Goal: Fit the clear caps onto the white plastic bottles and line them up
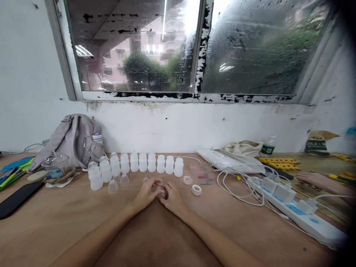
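My left hand [146,193] and my right hand [172,198] meet at the middle of the wooden table [69,226], fingers curled together around a small clear plastic piece [161,191]. Behind them stands a curved row of several white translucent bottles [139,163]. Clear dome caps [118,182] lie loose to the left of my left hand. Two white rings [196,190] lie just right of my right hand. A small clear piece [145,180] stands just beyond my left fingers.
A grey backpack [73,139] and a plastic cup [55,165] sit at the back left, a black phone [18,198] at the left edge. White cables and a power strip [300,211] fill the right. Another person's hand [314,181] rests at far right.
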The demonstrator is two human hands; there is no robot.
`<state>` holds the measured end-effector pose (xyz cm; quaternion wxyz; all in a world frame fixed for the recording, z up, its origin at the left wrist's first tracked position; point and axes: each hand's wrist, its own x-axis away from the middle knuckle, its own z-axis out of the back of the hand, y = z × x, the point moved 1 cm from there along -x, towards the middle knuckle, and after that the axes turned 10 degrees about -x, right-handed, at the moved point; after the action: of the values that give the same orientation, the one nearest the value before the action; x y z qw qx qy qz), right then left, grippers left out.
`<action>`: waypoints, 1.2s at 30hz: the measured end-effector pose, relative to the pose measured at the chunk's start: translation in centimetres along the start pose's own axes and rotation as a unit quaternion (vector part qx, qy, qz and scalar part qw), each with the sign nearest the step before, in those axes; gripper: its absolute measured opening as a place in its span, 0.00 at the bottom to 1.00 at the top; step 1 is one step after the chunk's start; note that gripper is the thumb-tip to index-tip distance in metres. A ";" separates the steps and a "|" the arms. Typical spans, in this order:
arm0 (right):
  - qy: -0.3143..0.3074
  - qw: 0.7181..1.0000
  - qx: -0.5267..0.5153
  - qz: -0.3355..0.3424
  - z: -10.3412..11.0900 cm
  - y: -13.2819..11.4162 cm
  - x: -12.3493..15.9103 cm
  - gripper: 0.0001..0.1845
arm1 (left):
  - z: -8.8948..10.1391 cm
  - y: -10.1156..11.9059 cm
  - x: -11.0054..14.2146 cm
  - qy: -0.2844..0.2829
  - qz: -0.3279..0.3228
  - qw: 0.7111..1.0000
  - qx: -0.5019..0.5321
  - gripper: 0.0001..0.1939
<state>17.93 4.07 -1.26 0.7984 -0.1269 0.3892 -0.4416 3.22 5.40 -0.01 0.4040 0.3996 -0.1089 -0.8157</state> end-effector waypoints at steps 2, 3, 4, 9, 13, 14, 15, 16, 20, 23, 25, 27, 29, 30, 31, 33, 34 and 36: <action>0.023 0.999 -0.022 0.011 0.1 -0.1 0.0 0.19 | 0.1 0.0 0.1 -0.002 -0.006 1.000 -0.026 0.17; 0.028 0.999 -0.034 0.015 0.1 -0.2 0.0 0.20 | 0.1 0.1 0.2 -0.002 -0.008 0.999 -0.043 0.16; 0.029 0.998 -0.044 0.016 0.1 -0.2 0.0 0.20 | 0.1 0.1 0.4 -0.001 -0.013 0.998 -0.060 0.13; 0.010 1.000 -0.012 0.007 -0.1 -0.5 0.2 0.17 | 0.1 0.5 1.1 0.012 -0.084 0.986 -0.141 0.09; 0.014 0.999 0.046 0.003 0.0 -0.7 0.2 0.15 | 0.3 0.9 1.4 0.011 -0.103 0.979 -0.178 0.09; 0.018 0.998 0.056 0.006 0.0 -0.7 0.1 0.15 | 0.4 1.1 1.4 0.015 -0.099 0.978 -0.183 0.09; 0.020 0.998 0.065 0.010 0.1 -0.7 0.1 0.15 | 0.5 1.3 1.3 0.018 -0.095 0.977 -0.188 0.09; 0.022 0.997 0.071 0.014 0.3 -0.6 0.0 0.16 | 0.6 1.5 1.2 0.019 -0.091 0.976 -0.195 0.09; 0.039 0.998 0.048 0.012 1.6 0.2 -0.3 0.15 | 1.2 2.3 0.3 0.009 -0.059 0.972 -0.227 0.10; 0.086 0.996 0.016 -0.001 3.0 1.0 -0.6 0.16 | 1.4 2.3 -1.6 0.032 -0.015 0.961 -0.276 0.13; 0.115 0.993 0.021 -0.007 3.7 1.6 -0.8 0.17 | 1.3 1.7 -3.6 0.045 0.013 0.948 -0.313 0.15; 0.128 0.991 0.033 -0.006 4.2 2.1 -0.9 0.18 | 0.9 0.9 -6.0 0.031 0.038 0.943 -0.329 0.17; 0.130 0.991 0.037 0.001 4.4 2.6 -1.0 0.19 | 0.4 0.2 -8.3 0.021 0.059 0.939 -0.338 0.17; 0.130 0.991 0.036 0.004 4.6 2.8 -1.0 0.19 | 0.1 -0.2 -9.2 0.018 0.066 0.938 -0.339 0.17; 0.131 0.991 0.034 0.006 4.7 3.0 -1.0 0.20 | -0.2 -0.4 -10.0 0.017 0.070 0.938 -0.340 0.16; 0.133 0.991 0.027 0.007 5.0 3.4 -1.0 0.20 | -0.7 -0.7 -11.0 0.019 0.072 0.939 -0.337 0.13; 0.136 0.991 0.020 0.007 5.2 3.5 -1.0 0.20 | -0.9 -0.8 -11.3 0.021 0.071 0.939 -0.335 0.12; 0.147 0.989 -0.005 0.005 5.6 3.6 -1.1 0.20 | -1.0 -0.5 -11.2 0.027 0.067 0.941 -0.332 0.09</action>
<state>23.87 6.26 1.06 0.7342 -0.0624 0.5053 -0.4492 7.61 14.27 5.45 0.5701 0.2564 0.1526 -0.7655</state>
